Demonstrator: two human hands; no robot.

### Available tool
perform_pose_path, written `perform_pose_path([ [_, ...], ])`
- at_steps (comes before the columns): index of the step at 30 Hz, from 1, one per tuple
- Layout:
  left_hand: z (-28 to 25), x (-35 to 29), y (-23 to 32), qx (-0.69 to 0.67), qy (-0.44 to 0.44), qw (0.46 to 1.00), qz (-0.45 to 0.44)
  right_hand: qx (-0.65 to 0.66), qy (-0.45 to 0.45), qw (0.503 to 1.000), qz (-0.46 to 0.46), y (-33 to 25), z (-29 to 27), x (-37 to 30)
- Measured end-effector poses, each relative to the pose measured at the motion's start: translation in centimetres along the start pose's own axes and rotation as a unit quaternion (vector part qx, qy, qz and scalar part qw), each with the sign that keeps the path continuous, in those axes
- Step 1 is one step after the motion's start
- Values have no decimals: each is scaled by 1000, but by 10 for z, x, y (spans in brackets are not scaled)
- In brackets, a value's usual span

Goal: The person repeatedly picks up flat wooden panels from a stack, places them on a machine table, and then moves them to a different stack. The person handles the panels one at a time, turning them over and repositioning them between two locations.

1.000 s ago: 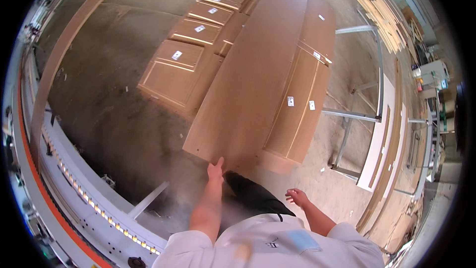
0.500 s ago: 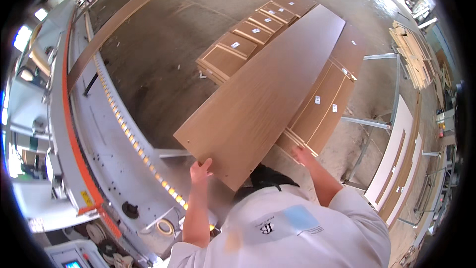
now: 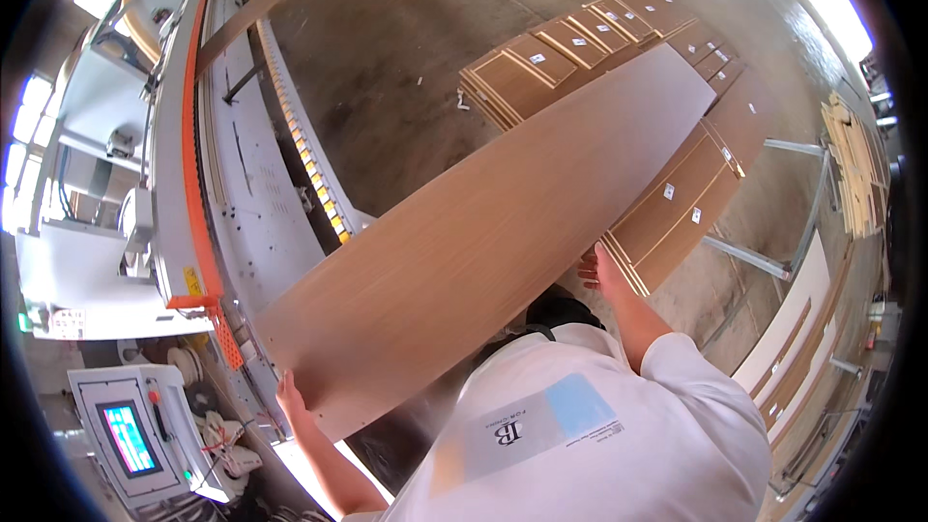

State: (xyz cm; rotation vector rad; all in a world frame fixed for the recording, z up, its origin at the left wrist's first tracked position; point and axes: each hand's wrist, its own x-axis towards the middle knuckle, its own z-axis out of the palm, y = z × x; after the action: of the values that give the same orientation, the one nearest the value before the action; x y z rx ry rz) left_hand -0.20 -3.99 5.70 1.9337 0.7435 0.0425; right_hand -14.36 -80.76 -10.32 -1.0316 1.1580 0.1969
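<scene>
One long panel [image 3: 483,227] slants toward upper right, left hand [image 3: 296,398] gripping its near end; right hand [image 3: 605,273], hold unclear.

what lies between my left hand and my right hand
The long brown board lies between your left hand and right hand, as the head view shows.
</scene>
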Motion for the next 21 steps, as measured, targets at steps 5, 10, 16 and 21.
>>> perform_pose_path([
  [5, 28, -50, -6, 418, 213, 863, 188, -38, 27, 997, 55, -5, -17, 32],
  [10, 126, -148, -17, 388, 100, 882, 247, -56, 43, 997, -9, -55, -63, 96],
  [16, 196, -191, 17, 494, 134, 852, 112, 117, 59, 988, 80, -109, -115, 186],
  [21, 205, -196, 0, 496, 177, 843, 113, 131, 82, 987, 46, -143, -78, 166],
])
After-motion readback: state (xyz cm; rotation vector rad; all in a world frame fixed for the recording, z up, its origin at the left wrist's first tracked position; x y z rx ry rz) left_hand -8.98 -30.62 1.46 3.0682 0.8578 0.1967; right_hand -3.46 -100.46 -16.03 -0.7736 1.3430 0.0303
